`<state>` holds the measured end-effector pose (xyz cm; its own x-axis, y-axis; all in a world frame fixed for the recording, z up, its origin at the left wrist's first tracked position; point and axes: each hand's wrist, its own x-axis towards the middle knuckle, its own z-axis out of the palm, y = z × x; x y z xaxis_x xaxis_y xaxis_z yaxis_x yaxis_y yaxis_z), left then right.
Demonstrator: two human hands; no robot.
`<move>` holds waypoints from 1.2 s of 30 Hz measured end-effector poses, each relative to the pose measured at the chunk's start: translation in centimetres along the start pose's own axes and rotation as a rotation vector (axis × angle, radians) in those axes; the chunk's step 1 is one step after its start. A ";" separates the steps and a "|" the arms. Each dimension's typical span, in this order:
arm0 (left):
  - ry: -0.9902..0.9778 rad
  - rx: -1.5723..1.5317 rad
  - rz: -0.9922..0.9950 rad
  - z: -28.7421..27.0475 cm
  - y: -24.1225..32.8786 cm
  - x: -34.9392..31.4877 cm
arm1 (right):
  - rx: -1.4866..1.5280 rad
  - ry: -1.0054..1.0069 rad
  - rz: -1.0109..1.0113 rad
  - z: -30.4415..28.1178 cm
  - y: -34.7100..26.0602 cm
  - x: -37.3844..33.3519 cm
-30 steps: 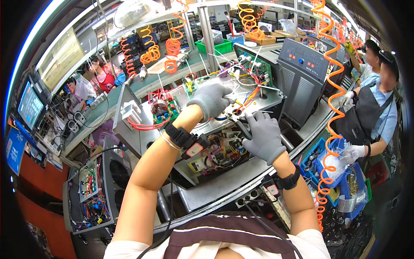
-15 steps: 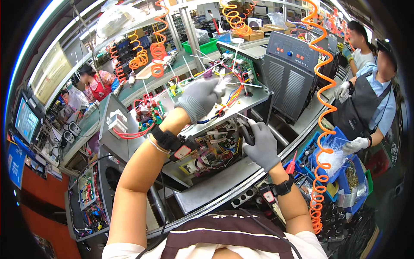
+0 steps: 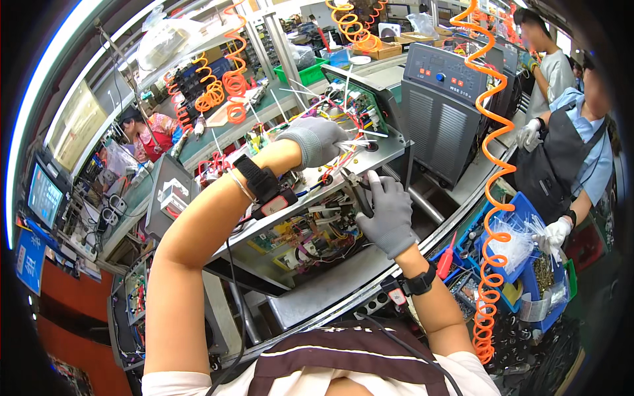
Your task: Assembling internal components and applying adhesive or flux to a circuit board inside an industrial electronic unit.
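My left hand (image 3: 319, 140), in a grey glove, reaches over the open metal chassis (image 3: 297, 206) with its fingers closed. White cable ties (image 3: 357, 143) stick out past its fingertips, beside a bundle of red and yellow wires (image 3: 345, 160). Just to the right and nearer to me, my right hand (image 3: 388, 216), gloved alike, is wrapped around cutting pliers (image 3: 360, 191) with dark handles. The jaws point up at the chassis edge, close to the wires. A green circuit board (image 3: 370, 109) stands upright behind my left hand.
Orange coiled hoses (image 3: 492, 158) hang at the right and back. A finished grey machine (image 3: 439, 115) stands behind right. Blue bins (image 3: 528, 290) hold parts and cable ties. A red-handled screwdriver (image 3: 446, 259) rests nearby. A co-worker (image 3: 555, 158) in an apron stands right.
My right hand has brought the pliers slightly left and up to the chassis edge. My left hand stays at the wires, and the white ties now show more clearly. The view has shifted a little.
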<state>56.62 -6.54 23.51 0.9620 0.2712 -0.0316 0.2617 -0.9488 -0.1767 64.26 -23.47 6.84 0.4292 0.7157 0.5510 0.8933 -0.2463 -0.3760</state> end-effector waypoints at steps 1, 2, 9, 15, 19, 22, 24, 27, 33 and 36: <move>-0.016 -0.001 -0.004 0.0 -0.2 0.1 | -0.001 0.005 -0.001 0.0 -0.2 0.1; -0.029 -0.011 -0.001 0.1 -0.2 0.2 | -0.007 0.005 0.001 0.1 -0.4 0.2; -0.003 -0.011 0.031 0.8 0.0 1.2 | 0.107 -0.050 0.005 0.5 -0.8 0.3; 0.109 -0.180 0.017 -0.4 -1.8 2.4 | 0.233 0.020 -0.006 -0.6 0.9 -0.3; 0.211 -0.204 -0.003 -2.7 -2.8 3.2 | 0.083 0.103 0.045 -2.0 2.9 1.2; 0.119 -0.016 0.085 -2.9 -1.4 3.9 | -0.219 0.049 0.084 -3.0 3.7 3.2; -0.048 0.052 0.201 -2.2 0.1 4.4 | -0.290 0.039 0.106 -3.3 3.6 4.3; -0.188 0.080 0.292 -1.5 1.5 5.2 | -0.321 0.026 0.070 -3.3 3.2 5.6; -0.010 -0.073 0.130 -2.4 0.0 7.1 | -0.287 0.031 0.058 -3.0 2.8 7.0; -0.006 -0.100 0.157 -2.1 -0.5 7.5 | -0.319 0.059 0.017 -2.6 3.1 7.3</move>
<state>63.81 -4.34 25.39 0.9913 0.1189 -0.0566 0.1148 -0.9909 -0.0706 70.48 -20.68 11.65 0.4432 0.6728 0.5924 0.8786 -0.4572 -0.1380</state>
